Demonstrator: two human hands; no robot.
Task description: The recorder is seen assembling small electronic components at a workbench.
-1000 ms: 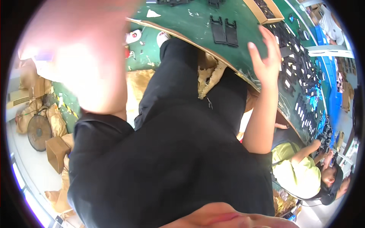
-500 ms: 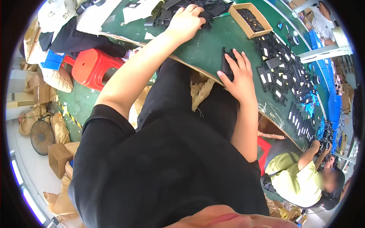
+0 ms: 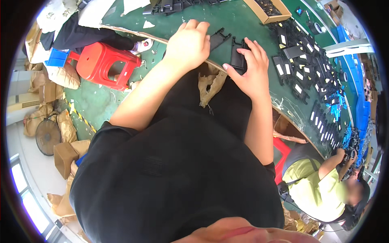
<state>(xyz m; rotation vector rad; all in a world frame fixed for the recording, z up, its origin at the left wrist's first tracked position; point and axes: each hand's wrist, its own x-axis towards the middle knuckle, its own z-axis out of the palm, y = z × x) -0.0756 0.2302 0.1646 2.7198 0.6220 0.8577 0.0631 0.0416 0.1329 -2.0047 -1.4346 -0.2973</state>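
Observation:
My left hand (image 3: 188,44) is over the table's near edge, its fingers bent around the near end of a flat black plastic part (image 3: 221,37). The grip itself is partly hidden by the hand. To its right, a second black plastic part (image 3: 238,56), a narrow frame shape, lies on the green tabletop. My right hand (image 3: 254,73) rests beside this second part with fingers and thumb spread, the index fingertip touching its right side. The two parts lie close together, apart from each other.
Many black parts with white labels (image 3: 298,75) cover the table's right side. A cardboard box (image 3: 272,16) of small dark pieces stands behind them. More black parts (image 3: 172,6) lie at the far edge. A red stool (image 3: 97,62) is at left; a co-worker (image 3: 312,182) sits at right.
My left hand has come back from the far pile toward the near edge, bringing a black plastic part. My right hand stays beside the other part, its fingers slightly more bent.

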